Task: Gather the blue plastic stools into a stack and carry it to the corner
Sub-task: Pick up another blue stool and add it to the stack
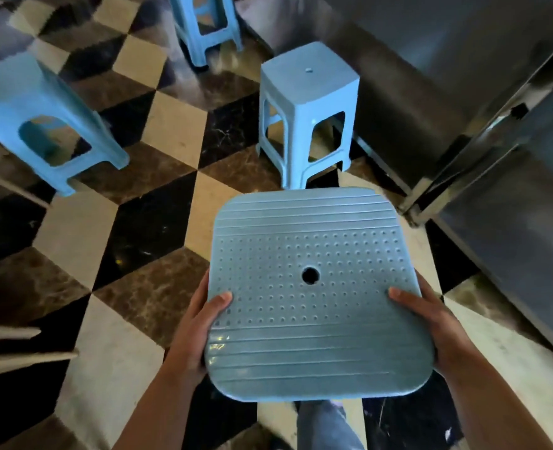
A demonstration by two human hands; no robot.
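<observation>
- We are looking down on a blue plastic stool that we are holding up in front of us, its seat facing the camera and filling the lower middle of the view.
- The seat is showing raised ridges along its near and far edges, a field of small dimples between them and a round hole in the middle.
- Our left hand is gripping the seat's left edge, thumb lying on top of the seat and the other fingers wrapping under the rim, out of sight.
- Our right hand is gripping the right edge the same way, thumb on top and the rest of the fingers hidden beneath.
- Whatever is hanging under the held seat is being hidden by the seat itself, so we cannot tell whether more stools are nested below it.
- A second stool is standing upright on the checkered floor just beyond the held seat, close beside a dark metal cabinet.
- A third stool is standing well apart at the left edge of the view.
- A fourth stool is standing farther back at the top, only its legs and lower frame showing.
- A jeans-clad leg is showing below the held seat.
- Pale bars are poking in from the lower left edge, too cropped to identify.
</observation>
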